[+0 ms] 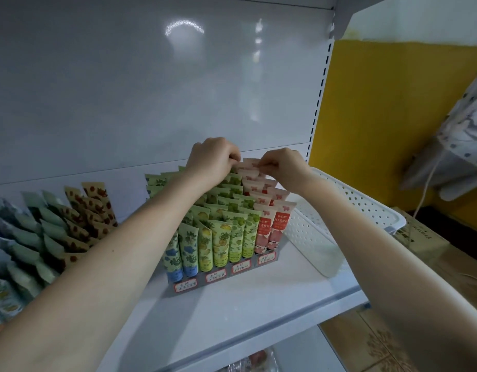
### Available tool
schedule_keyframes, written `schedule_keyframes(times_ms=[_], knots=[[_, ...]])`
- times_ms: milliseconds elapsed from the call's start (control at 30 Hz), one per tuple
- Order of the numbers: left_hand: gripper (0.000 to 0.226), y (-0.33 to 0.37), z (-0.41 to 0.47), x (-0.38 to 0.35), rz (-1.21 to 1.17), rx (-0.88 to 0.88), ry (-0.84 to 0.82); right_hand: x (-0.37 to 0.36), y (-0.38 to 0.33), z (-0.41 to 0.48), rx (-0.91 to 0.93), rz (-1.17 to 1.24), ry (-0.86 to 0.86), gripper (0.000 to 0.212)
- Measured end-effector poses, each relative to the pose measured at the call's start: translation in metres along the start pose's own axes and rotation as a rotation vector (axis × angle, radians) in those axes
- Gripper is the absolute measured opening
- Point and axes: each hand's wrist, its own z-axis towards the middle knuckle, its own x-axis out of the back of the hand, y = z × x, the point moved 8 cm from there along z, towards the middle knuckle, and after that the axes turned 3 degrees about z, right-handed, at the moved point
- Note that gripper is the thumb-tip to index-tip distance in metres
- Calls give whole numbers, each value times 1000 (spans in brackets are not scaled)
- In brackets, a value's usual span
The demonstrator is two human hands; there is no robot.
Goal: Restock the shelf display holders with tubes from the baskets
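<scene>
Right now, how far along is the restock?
Nearly done. In the holder, blue, yellow and green rows look full. In hand: left hand and right hand pinch a pink tube at the pink row's back. Left: little; the white basket shows no tubes.

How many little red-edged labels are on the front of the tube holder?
4 labels along the holder front: below the blue tubes, yellow tubes, green tubes and pink tubes. The left display front is out of sight.
</scene>
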Motion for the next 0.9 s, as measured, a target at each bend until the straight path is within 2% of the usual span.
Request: schedule_keyframes(times_ms=[67, 167, 400, 567, 700, 900], knots=[[17, -6, 2, 7, -1, 19, 28, 7, 2, 0, 7, 37, 32, 19], [18, -8, 6, 1, 61, 43, -57, 16, 2, 5, 15, 49, 89, 22], [18, -7, 12, -6, 99, 39, -141, 5, 2, 18, -14, 48, 31, 20], [16, 0, 17, -7, 34, 21, -156, 2, -2, 20, -5, 37, 12, 17], [15, 7, 22, -12, 101, 18, -192, 2, -2, 21, -4, 15, 6, 17], [15, 8, 24, -14, 118, 34, -159, -3, -2, 23, 18, -72, 8, 22]])
